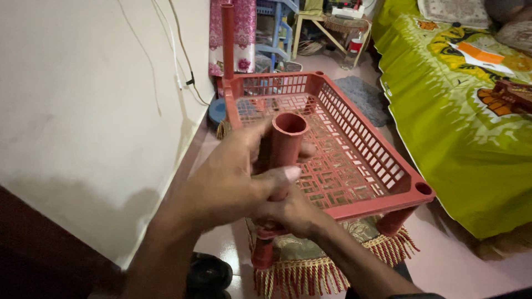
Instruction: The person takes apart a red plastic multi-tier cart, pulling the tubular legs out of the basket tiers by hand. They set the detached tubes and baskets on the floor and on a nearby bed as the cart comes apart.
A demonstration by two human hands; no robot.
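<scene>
Red hollow plastic tube [286,145] is clamped by left hand [224,180] and right hand [291,210] together; judged light, rigid, smooth; best gripped mid-shaft.

The wall [83,99] stands close on the left, with only a thin strip of floor [194,149] beside the red tray [366,205]. The tray's inside is open from above, so a hand could come down there. Its side walls block the way in from the sides. A tall red post [228,39] sticks up at the far left corner. Both hands [249,188] and the red pipe [285,147] fill the near left corner. The green bed [460,127] sits near on the right, with a narrow path of floor between.
</scene>
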